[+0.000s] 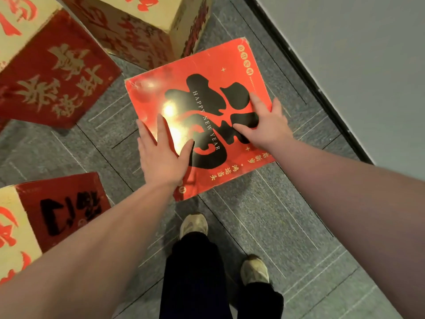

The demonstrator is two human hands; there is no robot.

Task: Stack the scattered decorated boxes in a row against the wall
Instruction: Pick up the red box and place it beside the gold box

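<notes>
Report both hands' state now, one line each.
Left hand: open, fingers straight, flat on the top of the red Happy New Year box.
Right hand: open, fingers spread, pressing the same box top.

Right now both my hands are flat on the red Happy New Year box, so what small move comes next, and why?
Probably slide it toward the wall. The left hand and right hand press flat on the red box, gripping nothing, and a strip of grey floor separates box from wall.
</notes>
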